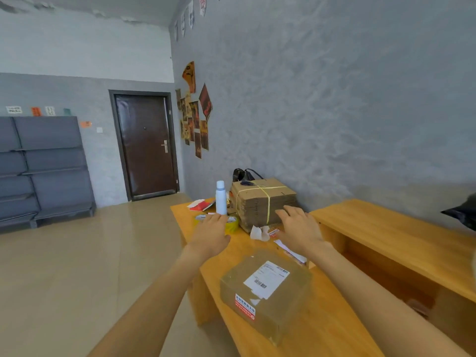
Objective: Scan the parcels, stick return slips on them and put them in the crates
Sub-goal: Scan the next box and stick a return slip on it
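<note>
Near the bench's (327, 328) front edge lies a taped parcel (265, 289), flat, with a white shipping label (266, 279) on top and a red-and-white sticker (244, 309) on its front side. Both hands reach out above the bench beyond the parcel, palms down, fingers spread and holding nothing. Left hand (212, 231) hangs over a yellow tape roll (231, 224) close to the left edge; right hand (298, 228) hangs before a strapped bundle of flat cartons (262, 199) at the far end. A white bottle (221, 198) stands just left of the bundle. Crumpled paper (258, 233) and slips (291, 251) lie between bundle and parcel.
</note>
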The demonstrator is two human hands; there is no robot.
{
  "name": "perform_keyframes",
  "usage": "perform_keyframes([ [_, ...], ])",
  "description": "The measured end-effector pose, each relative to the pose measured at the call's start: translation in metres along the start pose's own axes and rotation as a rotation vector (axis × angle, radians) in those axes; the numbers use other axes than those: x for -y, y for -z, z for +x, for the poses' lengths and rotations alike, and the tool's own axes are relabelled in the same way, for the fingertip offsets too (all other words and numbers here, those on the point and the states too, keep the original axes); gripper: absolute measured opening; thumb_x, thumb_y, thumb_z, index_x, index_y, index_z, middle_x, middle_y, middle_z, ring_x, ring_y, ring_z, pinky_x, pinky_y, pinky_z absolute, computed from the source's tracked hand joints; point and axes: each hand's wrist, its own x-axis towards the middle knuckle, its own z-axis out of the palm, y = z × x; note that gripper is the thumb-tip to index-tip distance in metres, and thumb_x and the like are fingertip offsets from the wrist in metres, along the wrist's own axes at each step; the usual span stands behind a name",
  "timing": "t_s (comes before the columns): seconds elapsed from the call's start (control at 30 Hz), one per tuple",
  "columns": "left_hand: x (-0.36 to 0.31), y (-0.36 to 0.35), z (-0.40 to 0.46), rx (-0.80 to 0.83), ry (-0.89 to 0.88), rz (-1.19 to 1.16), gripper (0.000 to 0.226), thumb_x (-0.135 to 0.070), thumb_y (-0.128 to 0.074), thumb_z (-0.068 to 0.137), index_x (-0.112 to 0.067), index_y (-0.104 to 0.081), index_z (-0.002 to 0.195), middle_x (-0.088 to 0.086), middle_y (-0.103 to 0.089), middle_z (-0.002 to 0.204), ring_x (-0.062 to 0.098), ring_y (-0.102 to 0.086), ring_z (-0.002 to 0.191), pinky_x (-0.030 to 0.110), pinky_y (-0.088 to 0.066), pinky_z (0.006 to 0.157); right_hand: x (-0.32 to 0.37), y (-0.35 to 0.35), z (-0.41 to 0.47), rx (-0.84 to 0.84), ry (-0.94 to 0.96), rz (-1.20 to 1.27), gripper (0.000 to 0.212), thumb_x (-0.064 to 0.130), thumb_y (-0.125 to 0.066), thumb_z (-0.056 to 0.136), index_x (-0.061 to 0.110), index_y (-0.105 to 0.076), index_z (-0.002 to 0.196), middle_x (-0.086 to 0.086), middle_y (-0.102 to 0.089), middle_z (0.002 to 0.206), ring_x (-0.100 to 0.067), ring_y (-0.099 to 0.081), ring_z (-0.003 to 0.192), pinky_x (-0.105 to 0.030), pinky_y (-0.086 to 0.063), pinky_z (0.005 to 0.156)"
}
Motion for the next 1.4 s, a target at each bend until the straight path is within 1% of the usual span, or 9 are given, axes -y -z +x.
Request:
perform_keyframes([
  [0.13, 0.026, -0.052, 0.047, 0.086, 0.01, -0.137, 0.048, -0.035, -0.056, 0.095, -0.016, -0.044, 0.138, 0.006, -0.052, 0.134, 0.024, -0.048, 0.122, 0.035, -0.046, 0.092, -0.011, -0.045, 0.021, 0.045, -0.121, 0.07, 0.05, 0.035, -0.048, 0.097, 0.02, -0.038, 0.144, -0.001, -0.037, 0.15, -0.021, -0.032, 0.139, -0.035, -0.03, 0.111],
  [0.4, 0.051, -0.172, 0.108, 0.353, 0.021, -0.234, 0.057, -0.033, -0.054, 0.097, -0.014, -0.034, 0.148, 0.006, -0.042, 0.147, 0.027, -0.036, 0.136, 0.037, -0.041, 0.101, -0.045, -0.17, 0.037, 0.216, -0.405, 0.222, 0.054, 0.032, -0.051, 0.097, 0.025, -0.033, 0.147, 0.0, -0.034, 0.151, -0.023, -0.031, 0.138, -0.04, -0.035, 0.104],
  [0.53, 0.06, -0.222, 0.131, 0.468, 0.06, -0.313, 0.059, -0.031, -0.056, 0.096, -0.011, -0.035, 0.147, 0.008, -0.041, 0.148, 0.026, -0.039, 0.135, 0.038, -0.041, 0.103, -0.056, -0.225, 0.034, 0.23, -0.556, 0.342, 0.063, 0.036, -0.055, 0.094, 0.02, -0.03, 0.149, -0.004, -0.028, 0.155, -0.027, -0.027, 0.14, -0.043, -0.036, 0.108],
  [0.73, 0.063, -0.273, 0.147, 0.62, 0.244, -0.657, 0.057, -0.039, -0.055, 0.097, -0.013, -0.04, 0.146, 0.003, -0.042, 0.149, 0.022, -0.04, 0.136, 0.032, -0.033, 0.106, -0.052, -0.274, 0.008, 0.081, -0.948, 0.769, 0.077, 0.042, -0.063, 0.09, 0.016, -0.024, 0.151, -0.004, -0.029, 0.154, -0.027, -0.032, 0.139, -0.042, -0.035, 0.11],
  [0.9, 0.075, -0.292, 0.145, 0.877, 0.391, -1.033, 0.044, -0.054, -0.054, 0.092, -0.023, -0.058, 0.123, -0.005, -0.064, 0.122, 0.007, -0.061, 0.1, 0.023, -0.045, 0.078, -0.03, -0.293, -0.005, -0.111, -1.211, 1.184, 0.082, 0.034, -0.068, 0.088, 0.024, -0.018, 0.153, 0.008, -0.04, 0.143, -0.013, -0.046, 0.124, -0.041, -0.041, 0.107],
  [1.0, 0.084, -0.308, 0.144, 0.959, 0.411, -1.152, 0.042, -0.057, -0.052, 0.091, -0.028, -0.063, 0.12, -0.006, -0.07, 0.115, 0.012, -0.065, 0.104, 0.027, -0.049, 0.083, -0.02, -0.301, -0.011, -0.147, -1.37, 1.286, 0.082, 0.04, -0.066, 0.089, 0.021, -0.018, 0.152, 0.001, -0.042, 0.146, -0.019, -0.052, 0.122, -0.042, -0.046, 0.101],
  [1.07, 0.088, -0.317, 0.142, 1.012, 0.425, -1.218, 0.046, -0.058, -0.053, 0.09, -0.027, -0.064, 0.121, -0.005, -0.071, 0.115, 0.014, -0.067, 0.105, 0.033, -0.05, 0.093, -0.014, -0.305, -0.013, -0.154, -1.455, 1.375, 0.071, 0.043, -0.066, 0.088, 0.019, -0.032, 0.146, -0.004, -0.058, 0.131, -0.022, -0.063, 0.105, -0.043, -0.054, 0.088],
  [1.17, 0.087, -0.316, 0.137, 1.075, 0.434, -1.288, 0.045, -0.058, -0.047, 0.093, -0.026, -0.067, 0.118, -0.003, -0.073, 0.109, 0.015, -0.07, 0.1, 0.036, -0.051, 0.09, -0.006, -0.307, -0.013, -0.198, -1.495, 1.436, 0.056, 0.045, -0.065, 0.087, 0.02, -0.047, 0.134, -0.006, -0.069, 0.109, -0.024, -0.07, 0.091, -0.038, -0.058, 0.072],
  [1.4, 0.077, -0.306, 0.148, 0.999, 0.442, -1.378, 0.057, -0.07, -0.053, 0.083, -0.036, -0.057, 0.128, -0.007, -0.066, 0.121, 0.015, -0.063, 0.111, 0.043, -0.047, 0.101, 0.001, -0.282, -0.014, -0.341, -1.391, 1.435, 0.054, 0.05, -0.062, 0.087, 0.035, -0.047, 0.137, 0.003, -0.069, 0.115, -0.018, -0.069, 0.098, -0.035, -0.057, 0.077],
])
